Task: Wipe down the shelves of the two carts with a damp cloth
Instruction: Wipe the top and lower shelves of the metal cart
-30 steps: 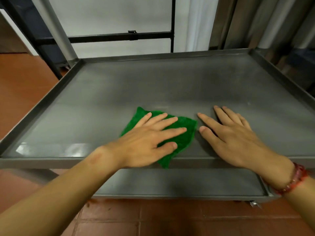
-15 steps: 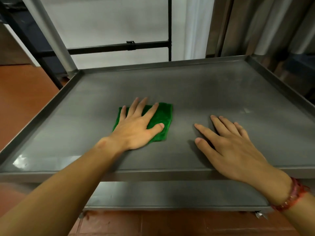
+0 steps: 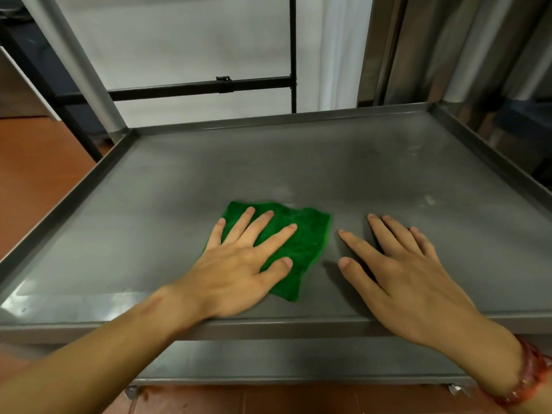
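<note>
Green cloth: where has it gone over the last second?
The left hand, pressing flat on the green cloth, slid it leftward and away, then back toward the right hand. Nothing gripped or released. The right hand stayed flat on the shelf.

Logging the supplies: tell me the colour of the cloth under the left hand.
Bright green cloth, seen best in the head view, flat on the metal shelf.

No legible text, label, brand, number or sign is visible on the cart shelf (image 3: 298, 162), the cloth (image 3: 301, 234) or elsewhere.
</note>
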{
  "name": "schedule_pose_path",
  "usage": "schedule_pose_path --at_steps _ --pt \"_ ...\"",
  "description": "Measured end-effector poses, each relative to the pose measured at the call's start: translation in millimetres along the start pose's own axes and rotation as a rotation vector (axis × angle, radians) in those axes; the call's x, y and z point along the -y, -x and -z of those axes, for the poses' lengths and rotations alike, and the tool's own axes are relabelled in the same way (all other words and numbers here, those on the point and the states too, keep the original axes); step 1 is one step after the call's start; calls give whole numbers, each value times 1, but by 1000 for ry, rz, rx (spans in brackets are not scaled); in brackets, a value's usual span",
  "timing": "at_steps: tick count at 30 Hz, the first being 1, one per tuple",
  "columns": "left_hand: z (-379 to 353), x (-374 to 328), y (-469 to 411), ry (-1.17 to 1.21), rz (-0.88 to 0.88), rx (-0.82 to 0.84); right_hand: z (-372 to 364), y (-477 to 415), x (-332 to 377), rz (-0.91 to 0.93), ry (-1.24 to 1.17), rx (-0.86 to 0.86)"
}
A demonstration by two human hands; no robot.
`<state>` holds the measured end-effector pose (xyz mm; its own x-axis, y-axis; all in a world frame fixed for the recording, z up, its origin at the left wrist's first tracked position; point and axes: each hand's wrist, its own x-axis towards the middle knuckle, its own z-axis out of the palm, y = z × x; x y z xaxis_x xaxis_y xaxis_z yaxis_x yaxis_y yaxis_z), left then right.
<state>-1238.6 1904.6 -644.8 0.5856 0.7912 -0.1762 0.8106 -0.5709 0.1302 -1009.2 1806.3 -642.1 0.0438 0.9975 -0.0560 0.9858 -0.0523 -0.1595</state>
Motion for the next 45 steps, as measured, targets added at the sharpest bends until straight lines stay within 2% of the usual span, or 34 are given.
schedule_pose_path --at_steps 4,9,16,19,23,30,37,42,45 --pt "9 12 -48 -15 109 -51 0 -2 1 12 28 -8" --pt "24 20 -104 85 240 -49 0 -8 -4 12 23 -2" --pt "17 3 -66 51 175 -126 1 -11 -6 10 12 -3" --pt "14 -1 -57 29 166 -95 2 -12 -5 12 -5 -4" --pt "17 4 -76 52 210 -36 3 -11 -6 15 29 15" --pt "31 31 -144 56 277 -83 4 -14 -5 11 23 26" --pt "28 26 -141 11 276 -286 5 -14 -4 10 32 30" --pt "27 28 -141 48 302 -107 5 -15 -2 5 18 36" --pt "32 36 -162 43 313 -89 0 -16 -5 7 0 7"
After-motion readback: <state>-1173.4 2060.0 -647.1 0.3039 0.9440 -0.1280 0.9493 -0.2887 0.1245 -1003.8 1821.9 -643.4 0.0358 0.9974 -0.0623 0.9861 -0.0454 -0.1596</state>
